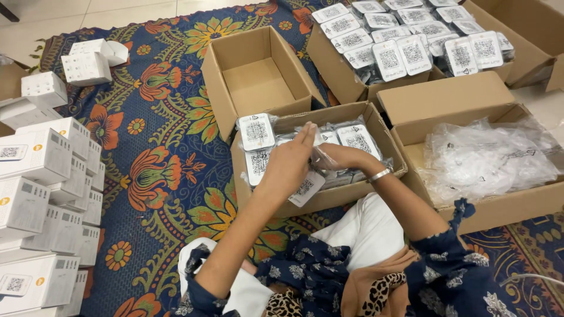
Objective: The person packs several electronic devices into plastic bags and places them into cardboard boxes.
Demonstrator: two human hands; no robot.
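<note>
Both hands are observed over a cardboard box [329,196] set directly in front of the seated person, on a patterned blue floor cloth [158,147]. The box is filled with small bagged packets [257,132], each carrying a white label with a square code.

The left hand [289,164] is held with fingers extended and pressed together, fingertips directed towards the far side of the box. A labelled packet [306,188] is seen beneath the palm, hanging over the near wall of the box; whether it is gripped cannot be told.

The right hand [336,156] is closed, its fingertips pinching a clear plastic bag [320,157] just beside the left hand's fingers. A metal bangle [380,174] is worn on the right wrist.

An empty open box [258,82] is placed just beyond the working box. A further box of labelled packets [405,47] is located at the upper right, and a box of loose clear bags [487,158] at the right. White cartons [41,194] are stacked along the left edge.
</note>
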